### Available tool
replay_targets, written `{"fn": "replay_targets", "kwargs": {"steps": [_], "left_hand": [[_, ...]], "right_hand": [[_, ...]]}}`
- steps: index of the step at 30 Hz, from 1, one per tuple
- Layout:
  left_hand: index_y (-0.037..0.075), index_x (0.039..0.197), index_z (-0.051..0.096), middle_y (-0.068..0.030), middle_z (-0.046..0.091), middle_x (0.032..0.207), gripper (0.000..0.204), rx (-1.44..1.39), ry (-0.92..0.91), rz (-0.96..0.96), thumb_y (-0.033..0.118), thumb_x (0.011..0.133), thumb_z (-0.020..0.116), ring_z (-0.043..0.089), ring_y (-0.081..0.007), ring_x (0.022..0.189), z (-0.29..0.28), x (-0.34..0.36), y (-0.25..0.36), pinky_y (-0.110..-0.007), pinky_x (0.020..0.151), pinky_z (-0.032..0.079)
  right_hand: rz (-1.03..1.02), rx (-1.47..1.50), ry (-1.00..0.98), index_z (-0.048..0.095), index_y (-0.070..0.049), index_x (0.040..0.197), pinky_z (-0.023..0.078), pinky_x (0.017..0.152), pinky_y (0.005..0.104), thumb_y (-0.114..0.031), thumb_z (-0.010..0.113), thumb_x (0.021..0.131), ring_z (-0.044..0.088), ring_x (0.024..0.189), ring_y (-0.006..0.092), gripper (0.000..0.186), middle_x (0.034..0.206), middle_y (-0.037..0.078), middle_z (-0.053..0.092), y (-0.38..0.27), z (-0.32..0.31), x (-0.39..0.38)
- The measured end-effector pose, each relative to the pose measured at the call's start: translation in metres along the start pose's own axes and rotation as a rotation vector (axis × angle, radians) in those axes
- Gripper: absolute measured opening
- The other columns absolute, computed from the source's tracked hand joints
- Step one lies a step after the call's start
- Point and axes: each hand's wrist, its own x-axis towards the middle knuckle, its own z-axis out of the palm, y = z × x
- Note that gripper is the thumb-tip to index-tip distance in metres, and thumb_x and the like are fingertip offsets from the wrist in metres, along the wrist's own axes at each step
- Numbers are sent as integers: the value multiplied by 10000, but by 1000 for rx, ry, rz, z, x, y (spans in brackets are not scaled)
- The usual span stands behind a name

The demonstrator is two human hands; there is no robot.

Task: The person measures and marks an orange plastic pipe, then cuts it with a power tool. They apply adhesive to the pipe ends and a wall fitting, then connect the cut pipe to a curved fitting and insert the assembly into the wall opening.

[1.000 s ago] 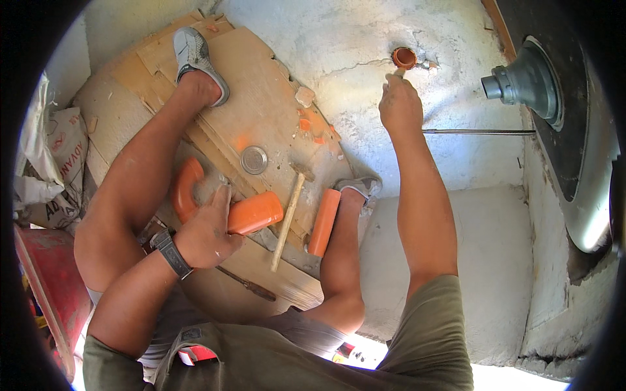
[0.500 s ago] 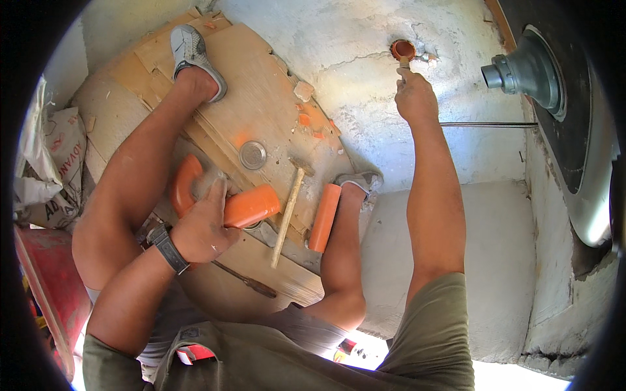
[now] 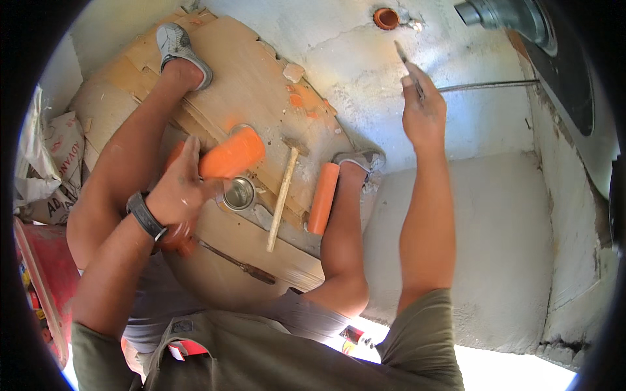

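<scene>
My left hand [image 3: 179, 186] is wrapped round a curved orange pipe [image 3: 233, 154], its straight end pointing right above the cardboard. Part of the bend is hidden by the hand and wrist. In my right hand [image 3: 425, 114], raised near the wall, is a slim brush-like tool [image 3: 402, 55], its narrow tip toward the wall. Just above that tip, apart from it, an orange pipe opening [image 3: 386, 19] sits in the wall. Beside my left hand stands an open metal can [image 3: 240, 193]. A round lid [image 3: 242, 128] shows partly behind the orange pipe.
A hammer [image 3: 285, 199] and a straight orange pipe [image 3: 323, 199] lie between my legs. Nearer me is a wooden-handled screwdriver-like tool [image 3: 257, 272]. Cardboard [image 3: 228, 72] covers the floor. A grey drain fitting [image 3: 499, 14] juts out at upper right; a thin rod [image 3: 489, 85] runs along the wall.
My right hand has drawn the tool back from the wall opening, nearer to me. My left hand has lifted and tilted the curved pipe, uncovering the open can. The view has shifted slightly.
</scene>
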Motion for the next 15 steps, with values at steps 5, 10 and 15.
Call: {"fn": "replay_targets", "kwargs": {"steps": [5, 10, 15], "left_hand": [[-1, 1201, 496, -64, 527, 1105, 437, 2, 13, -67, 178, 897, 754, 523, -134, 937, 2, 7, 25, -268, 865, 452], [-17, 1209, 542, -77, 579, 1094, 371, 238, -31, 136, 192, 950, 705, 625, -168, 909, 7, 39, 52, -305, 838, 525], [32, 1269, 619, -132, 662, 1234, 304, 946, -54, 72, 177, 1001, 621, 672, -267, 1097, 22, 137, 128, -402, 991, 545]], "right_hand": [[541, 647, 56, 581, 7, 1412, 491, 742, 314, -328, 550, 1078, 644, 822, 161, 474, 1021, 101, 714, 1, -8, -101], [783, 1231, 161, 542, -10, 1420, 488, 737, 319, -387, 552, 1071, 649, 814, 182, 514, 989, 86, 711, 16, 4, -192], [897, 1498, 269, 569, -41, 1376, 477, 768, 323, -358, 539, 1068, 634, 862, 180, 443, 1018, 82, 714, 39, 42, -241]]}}
